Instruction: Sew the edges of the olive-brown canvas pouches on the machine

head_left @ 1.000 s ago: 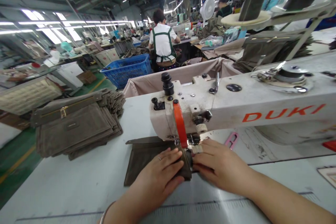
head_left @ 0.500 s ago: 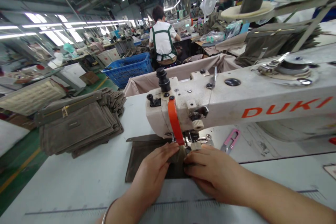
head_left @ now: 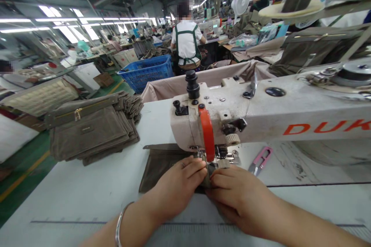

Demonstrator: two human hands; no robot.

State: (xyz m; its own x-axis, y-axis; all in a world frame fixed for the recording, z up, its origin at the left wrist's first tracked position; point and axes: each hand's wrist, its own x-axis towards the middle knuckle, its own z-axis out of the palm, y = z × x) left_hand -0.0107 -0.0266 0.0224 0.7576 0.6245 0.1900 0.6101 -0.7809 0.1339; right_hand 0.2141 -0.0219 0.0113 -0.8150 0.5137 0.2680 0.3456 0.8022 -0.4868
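A dark olive-brown fabric bag panel lies flat on the white sewing table, with its far end under the presser foot of a white DUKI sewing machine head. My left hand grips the panel just left of the foot, fingers curled over it. My right hand holds the panel's near edge from the right, its fingertips almost meeting my left hand's. An orange-red guard hangs in front of the needle. The needle is hidden.
A stack of olive zippered bags lies at the table's left. Pink thread snips rest right of the foot. Behind the machine hangs a beige fabric bin, then a blue plastic basket and a co-worker in a white shirt.
My hands have drawn closer together at the presser foot, and my left hand has gone from lying flat to gripping. The whole scene has shifted right in view.
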